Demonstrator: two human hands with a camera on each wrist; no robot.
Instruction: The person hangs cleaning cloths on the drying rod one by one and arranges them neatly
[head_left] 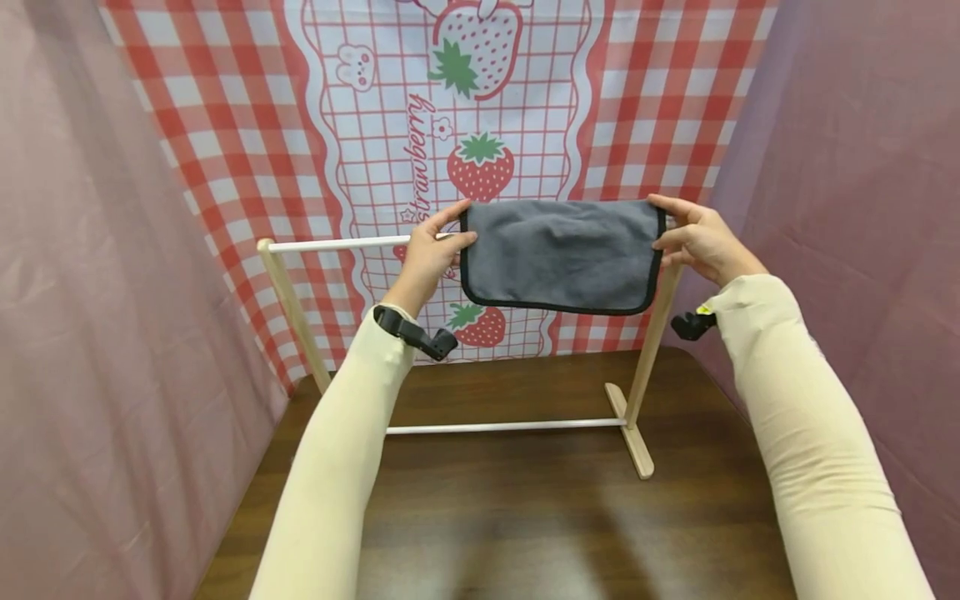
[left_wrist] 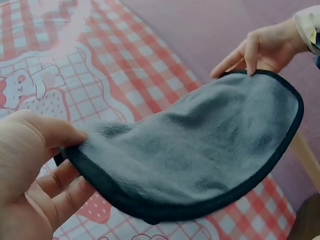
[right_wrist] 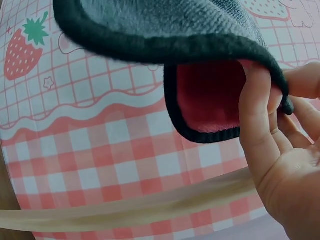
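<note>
A grey towel (head_left: 558,258) with black edging is stretched between my two hands in the head view, in front of the right part of a rack's white upper rod (head_left: 337,243). My left hand (head_left: 429,260) pinches its left edge between thumb and fingers. At the opposite edge, my right hand (head_left: 705,242) grips the cloth near its upper corner. The right wrist view shows a red underside (right_wrist: 210,95) on a flap hanging behind the grey face. Whether the rod runs inside the fold is hidden by the cloth.
The rack has wooden posts (head_left: 288,304), a white lower rod (head_left: 510,427) and a wooden foot (head_left: 633,442) on the brown table (head_left: 495,517). A strawberry-print checked cloth (head_left: 247,125) hangs behind. Pink curtains (head_left: 97,292) flank both sides.
</note>
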